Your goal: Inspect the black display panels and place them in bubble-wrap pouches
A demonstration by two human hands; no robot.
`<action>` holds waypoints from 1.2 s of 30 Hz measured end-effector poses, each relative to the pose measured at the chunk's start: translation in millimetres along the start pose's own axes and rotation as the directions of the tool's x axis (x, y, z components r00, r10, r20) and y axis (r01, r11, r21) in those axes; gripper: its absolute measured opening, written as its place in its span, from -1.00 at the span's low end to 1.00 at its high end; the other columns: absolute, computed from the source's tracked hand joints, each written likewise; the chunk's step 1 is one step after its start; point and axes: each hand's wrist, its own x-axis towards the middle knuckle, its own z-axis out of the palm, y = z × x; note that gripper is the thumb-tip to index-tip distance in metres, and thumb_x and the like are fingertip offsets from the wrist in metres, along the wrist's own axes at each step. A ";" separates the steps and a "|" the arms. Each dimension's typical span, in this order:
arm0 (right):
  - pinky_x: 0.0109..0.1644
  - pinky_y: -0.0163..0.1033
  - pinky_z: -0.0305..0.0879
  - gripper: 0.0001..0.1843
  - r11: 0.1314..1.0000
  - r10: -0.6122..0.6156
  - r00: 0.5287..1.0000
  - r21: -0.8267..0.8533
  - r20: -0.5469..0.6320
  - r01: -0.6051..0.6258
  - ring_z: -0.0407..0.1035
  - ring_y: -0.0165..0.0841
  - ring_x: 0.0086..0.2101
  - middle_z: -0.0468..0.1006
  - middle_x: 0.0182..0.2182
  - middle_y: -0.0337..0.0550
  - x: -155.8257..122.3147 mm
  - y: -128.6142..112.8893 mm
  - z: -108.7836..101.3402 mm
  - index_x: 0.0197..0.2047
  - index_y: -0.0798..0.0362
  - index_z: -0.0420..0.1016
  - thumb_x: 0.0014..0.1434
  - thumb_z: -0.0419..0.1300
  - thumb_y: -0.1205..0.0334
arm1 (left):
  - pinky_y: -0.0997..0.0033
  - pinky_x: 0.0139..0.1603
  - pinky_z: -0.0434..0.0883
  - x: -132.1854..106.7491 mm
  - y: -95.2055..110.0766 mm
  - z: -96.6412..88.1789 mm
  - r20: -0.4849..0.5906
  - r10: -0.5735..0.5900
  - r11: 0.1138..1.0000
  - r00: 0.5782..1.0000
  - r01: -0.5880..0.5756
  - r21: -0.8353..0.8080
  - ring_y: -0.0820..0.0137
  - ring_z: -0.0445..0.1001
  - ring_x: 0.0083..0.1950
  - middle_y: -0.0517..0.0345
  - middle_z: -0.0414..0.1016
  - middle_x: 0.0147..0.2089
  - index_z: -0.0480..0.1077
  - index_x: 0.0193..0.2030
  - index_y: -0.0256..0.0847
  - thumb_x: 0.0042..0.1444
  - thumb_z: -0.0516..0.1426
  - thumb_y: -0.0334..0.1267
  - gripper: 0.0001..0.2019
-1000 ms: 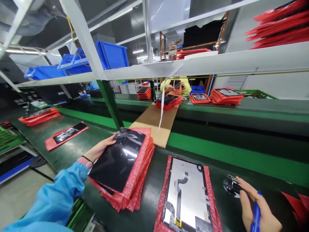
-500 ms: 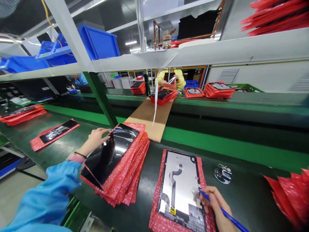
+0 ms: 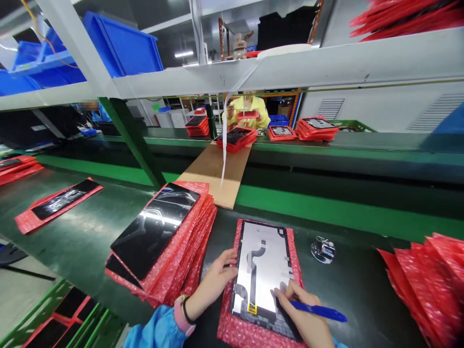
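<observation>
A tablet screen panel (image 3: 268, 270) lies with its pale back facing up on a red bubble-wrap bag (image 3: 246, 331). Dark flex cables and a small yellow-framed patch show on that back. At the panel's left edge rests my left hand (image 3: 219, 275), thumb and fingers apart, gripping nothing. My right hand (image 3: 302, 314) is over the panel's lower right part, holding a blue pen (image 3: 321, 310) that slants out to the right; the fingertips are close to the panel surface. Left of these stands a pile of red bubble bags (image 3: 195, 241) topped by a glossy black screen (image 3: 155, 227).
A round shiny metal piece (image 3: 323, 250) sits right of the panel. More red bags (image 3: 427, 285) are at the far right. Another black screen (image 3: 65, 198) lies on a bag at left. A board (image 3: 221, 179) spans toward the opposite bench, where a person in yellow (image 3: 248, 104) works.
My left hand has left the black screen on the pile and come right to the panel's edge. My right hand has shifted over the panel, its pen now lying flatter. The view has turned slightly.
</observation>
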 end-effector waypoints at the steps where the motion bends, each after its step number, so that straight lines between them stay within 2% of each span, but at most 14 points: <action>1: -0.50 -0.31 0.06 -0.57 1.000 0.000 1.000 -0.001 0.012 0.000 0.10 -0.42 -0.64 0.15 -0.71 -0.39 0.3 -0.5 -0.1 -0.64 -0.03 0.14 0.00 0.23 -0.05 | 0.15 0.18 0.23 2.9 1.4 -1.8 0.005 -0.005 1.000 1.000 0.005 -0.005 0.18 0.36 0.06 -0.06 0.42 -0.01 0.37 -0.05 -0.22 -0.18 0.29 -0.29 -0.53; 5: -0.49 -0.29 0.05 -0.56 1.000 0.013 1.000 0.021 0.011 -0.014 0.08 -0.41 -0.64 0.12 -0.71 -0.38 0.7 -0.2 0.4 -0.65 -0.03 0.11 -0.02 0.21 -0.07 | 0.19 0.18 0.22 0.8 13.8 -2.1 0.051 -0.067 0.993 0.996 0.072 -0.099 0.22 0.39 0.05 -0.04 0.42 0.00 0.35 -0.03 -0.21 -0.15 0.25 -0.33 -0.54; 9: -0.46 -0.29 0.07 -0.55 0.995 0.058 0.998 0.081 -0.013 -0.057 0.07 -0.40 -0.60 0.13 -0.69 -0.37 1.4 -1.9 -0.3 -0.65 -0.04 0.09 -0.01 0.22 -0.08 | 0.29 0.02 0.27 0.6 24.6 -0.1 0.054 -0.169 0.967 0.984 0.176 -0.182 0.31 0.44 -0.07 0.05 0.46 -0.13 0.32 -0.03 -0.22 -0.15 0.25 -0.36 -0.53; 13: -0.50 -0.29 0.05 -0.48 0.972 0.118 0.993 0.203 0.006 -0.116 0.07 -0.41 -0.62 0.13 -0.72 -0.37 4.7 -3.9 -3.4 -0.66 -0.04 0.06 -0.01 0.21 -0.18 | 0.37 -0.14 0.25 10.2 36.3 0.8 0.019 -0.152 0.976 0.988 0.153 -0.155 0.39 0.43 -0.24 0.18 0.46 -0.32 0.33 -0.09 -0.24 -0.15 0.26 -0.35 -0.59; 16: -0.52 -0.30 0.08 -0.47 0.938 0.146 0.988 0.310 0.052 -0.155 0.13 -0.41 -0.63 0.24 -0.72 -0.32 8.7 -5.6 -7.0 -0.65 -0.02 0.13 0.01 0.19 -0.24 | 0.36 -0.11 0.27 17.0 45.9 13.4 0.060 -0.101 0.983 0.993 0.109 -0.147 0.39 0.44 -0.27 0.20 0.47 -0.38 0.38 -0.15 -0.27 -0.18 0.29 -0.35 -0.62; 20: -0.42 -0.26 0.26 -0.50 0.883 0.166 0.981 0.427 0.105 -0.195 0.33 -0.33 -0.55 0.46 -0.63 -0.20 11.5 -9.3 -10.8 -0.62 0.02 0.27 -0.06 0.29 -0.22 | 0.26 -0.05 0.36 22.2 46.8 42.9 0.162 -0.057 0.973 0.985 0.091 -0.214 0.23 0.52 -0.17 0.03 0.56 -0.22 0.41 -0.13 -0.31 -0.27 0.30 -0.41 -0.55; 23: -0.42 -0.26 0.30 -0.54 0.843 0.181 0.981 0.503 0.064 -0.188 0.35 -0.33 -0.55 0.47 -0.63 -0.21 9.7 -8.4 -14.9 -0.58 0.04 0.37 -0.06 0.32 -0.18 | 0.24 -0.13 0.41 25.0 40.7 55.3 0.123 -0.059 0.966 0.991 0.088 -0.244 0.19 0.55 -0.20 0.01 0.58 -0.18 0.36 -0.03 -0.28 -0.29 0.26 -0.48 -0.44; 26: -0.54 -0.35 0.16 -0.60 0.817 0.204 0.973 0.566 -0.106 -0.109 0.20 -0.44 -0.62 0.34 -0.67 -0.31 7.7 -2.7 -25.8 -0.55 0.03 0.39 -0.02 0.33 -0.12 | 0.26 -0.10 0.40 26.5 42.4 52.2 0.057 -0.031 0.976 0.998 0.043 -0.216 0.21 0.54 -0.16 0.00 0.57 -0.08 0.32 0.04 -0.25 -0.27 0.24 -0.51 -0.39; 28: -0.54 -0.37 0.13 -0.65 0.798 0.212 0.951 0.601 -0.225 -0.036 0.16 -0.46 -0.61 0.27 -0.68 -0.35 8.4 0.2 -36.7 -0.48 0.02 0.42 -0.01 0.34 -0.09 | 0.28 -0.02 0.38 26.3 50.8 45.7 0.025 0.033 0.984 0.999 -0.028 -0.178 0.21 0.52 -0.07 -0.01 0.53 0.03 0.33 0.05 -0.25 -0.23 0.25 -0.50 -0.41; 30: -0.52 -0.37 0.17 -0.67 0.776 0.216 0.932 0.631 -0.292 0.018 0.20 -0.45 -0.57 0.33 -0.63 -0.33 11.0 -1.7 -48.2 -0.37 0.00 0.48 0.00 0.33 -0.09 | 0.26 0.06 0.35 25.3 63.3 39.5 0.002 0.123 0.984 0.992 -0.122 -0.127 0.20 0.50 0.02 -0.02 0.51 0.08 0.34 0.06 -0.26 -0.15 0.26 -0.45 -0.46; 33: -0.47 -0.30 0.32 -0.56 0.749 0.218 0.931 0.662 -0.293 0.033 0.38 -0.35 -0.48 0.56 -0.41 -0.12 17.1 -17.8 -62.6 -0.16 0.00 0.52 0.05 0.26 -0.16 | 0.21 0.13 0.33 22.7 84.1 34.8 -0.024 0.226 0.970 0.974 -0.228 -0.086 0.15 0.46 0.10 -0.02 0.50 0.11 0.35 0.09 -0.24 -0.05 0.25 -0.36 -0.51; 36: -0.30 -0.16 0.46 -0.44 0.774 0.234 0.948 0.631 -0.216 -0.047 0.51 -0.17 -0.29 0.62 -0.23 0.06 22.4 -44.7 -70.8 -0.10 0.02 0.50 0.04 0.20 -0.27 | 0.20 0.17 0.31 19.2 102.9 35.1 -0.030 0.270 0.958 0.962 -0.272 -0.087 0.14 0.43 0.15 0.02 0.49 0.13 0.36 0.11 -0.20 -0.02 0.26 -0.32 -0.50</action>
